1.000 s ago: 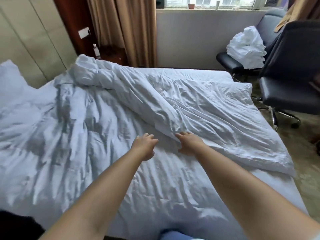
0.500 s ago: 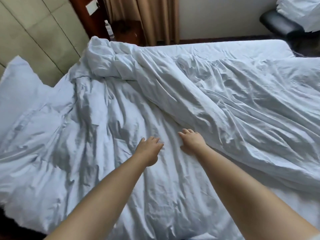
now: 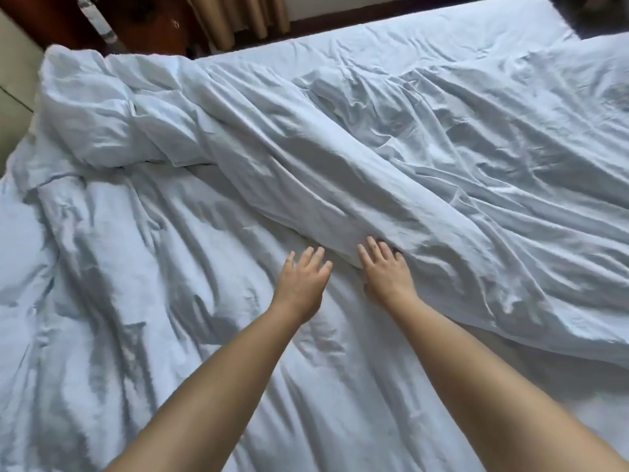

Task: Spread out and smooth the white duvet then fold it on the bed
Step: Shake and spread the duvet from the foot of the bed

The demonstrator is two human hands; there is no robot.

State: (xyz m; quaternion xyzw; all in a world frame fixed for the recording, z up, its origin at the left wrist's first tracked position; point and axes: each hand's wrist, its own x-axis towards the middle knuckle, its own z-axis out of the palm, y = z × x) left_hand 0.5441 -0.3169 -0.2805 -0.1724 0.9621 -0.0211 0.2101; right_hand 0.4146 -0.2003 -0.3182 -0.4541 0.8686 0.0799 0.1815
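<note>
Tan pleated fabric curtain [image 3: 235,18]: far centre, hanging to the floor. Dark reddish-brown wooden panel [image 3: 51,22]: far left corner, beside the curtain. Beige padded wall panels [image 3: 15,83]: far left edge. Pale wall with dark skirting strip [image 3: 357,20]: far, right of the curtain. Clear plastic bottle [image 3: 95,18], blurred: far left, against the wood.

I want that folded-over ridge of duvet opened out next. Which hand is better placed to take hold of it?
The right hand, probably: its fingertips already touch the edge of the ridge, while the left hand lies open on the flat duvet beside it.
</note>
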